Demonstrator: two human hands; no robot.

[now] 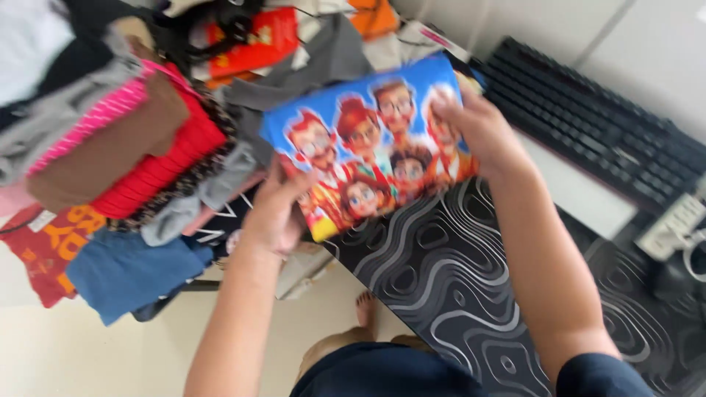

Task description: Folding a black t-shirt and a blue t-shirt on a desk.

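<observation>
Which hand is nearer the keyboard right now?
Right. The right hand grips the cartoon pouch at its far edge, just beside the keyboard. The left hand holds the pouch's opposite edge, farther away.

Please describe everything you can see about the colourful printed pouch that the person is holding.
The pouch is flat, rectangular and soft, apparently of smooth printed fabric. Its face shows several cartoon figures in red and orange clothes on a blue ground, with a yellow lower corner. It is tilted, held in the air over the edge of the black desk mat with wavy lines. The left hand grips its lower left corner, and the right hand grips its right edge. The picture is blurred, so no zip or seam can be made out.
</observation>
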